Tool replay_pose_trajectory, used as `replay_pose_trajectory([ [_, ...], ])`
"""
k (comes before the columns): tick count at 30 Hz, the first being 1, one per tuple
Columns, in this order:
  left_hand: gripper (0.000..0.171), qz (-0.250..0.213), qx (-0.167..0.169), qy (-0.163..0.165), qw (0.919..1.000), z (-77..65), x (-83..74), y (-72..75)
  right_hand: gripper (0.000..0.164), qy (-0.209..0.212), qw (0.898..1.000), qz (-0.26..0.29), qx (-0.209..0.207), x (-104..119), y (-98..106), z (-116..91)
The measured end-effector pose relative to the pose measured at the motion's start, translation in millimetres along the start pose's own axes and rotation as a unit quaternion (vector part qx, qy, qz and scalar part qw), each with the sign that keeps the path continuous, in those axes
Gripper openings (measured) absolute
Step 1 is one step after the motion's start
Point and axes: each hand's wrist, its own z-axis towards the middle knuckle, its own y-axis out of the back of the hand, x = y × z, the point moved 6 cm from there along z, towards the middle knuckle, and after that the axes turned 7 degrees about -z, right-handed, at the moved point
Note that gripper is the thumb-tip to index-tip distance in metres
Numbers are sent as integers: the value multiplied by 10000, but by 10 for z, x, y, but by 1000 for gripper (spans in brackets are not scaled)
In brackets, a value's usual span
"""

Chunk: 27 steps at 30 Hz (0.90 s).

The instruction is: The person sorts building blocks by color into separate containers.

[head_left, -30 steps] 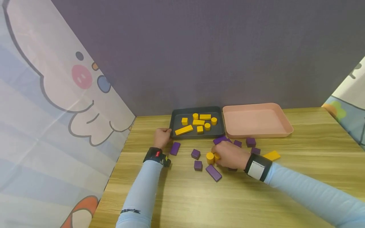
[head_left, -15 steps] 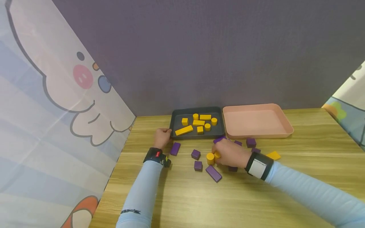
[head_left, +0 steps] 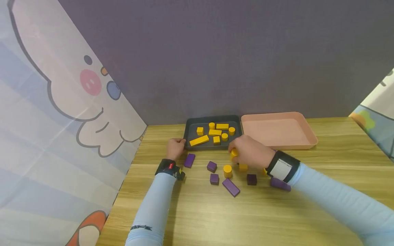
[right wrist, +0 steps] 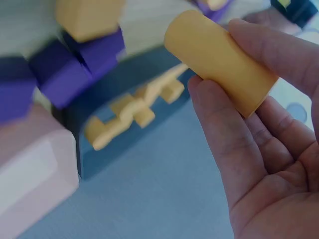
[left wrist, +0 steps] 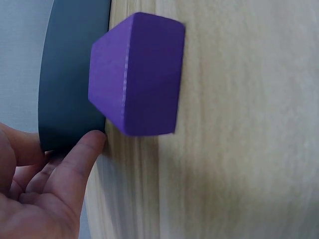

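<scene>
My right hand [head_left: 250,152] pinches a yellow cylinder block [right wrist: 219,59] between thumb and fingers, just off the front edge of the dark grey tray [head_left: 201,148]. In the right wrist view the cylinder is tilted. At the tray's front left corner, my left hand [head_left: 175,149] grips the rim; the left wrist view has thumb and fingers around that corner. Several yellow blocks [head_left: 199,140] lie in the tray. A purple rectangular block [left wrist: 139,74] rests on the table beside the left hand. Another yellow cylinder [head_left: 227,171] stands on the table below the right hand.
A pink tray [head_left: 311,142] with nothing in it stands right of the grey one. Purple cubes [head_left: 214,179] and a purple rectangular block [head_left: 231,187] lie on the wooden table [head_left: 215,218]. A yellow cube [head_left: 243,167] is under the right hand. A grey panel [head_left: 215,61] rises behind the trays.
My right hand has lifted the yellow cylinder from the table and moved up toward the grey tray, uncovering a yellow cube and a purple block. The left hand has stayed put.
</scene>
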Motion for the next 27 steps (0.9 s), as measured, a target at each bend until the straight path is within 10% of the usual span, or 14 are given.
replay_pose_trajectory([
  [13,35,-202,138,58,9997,14,50,6,29,-128,9956,-179,-906,-326,584,741],
  [27,30,42,-59,-55,10000,-259,96,16,31,-997,9920,12,-774,-947,161,1213],
])
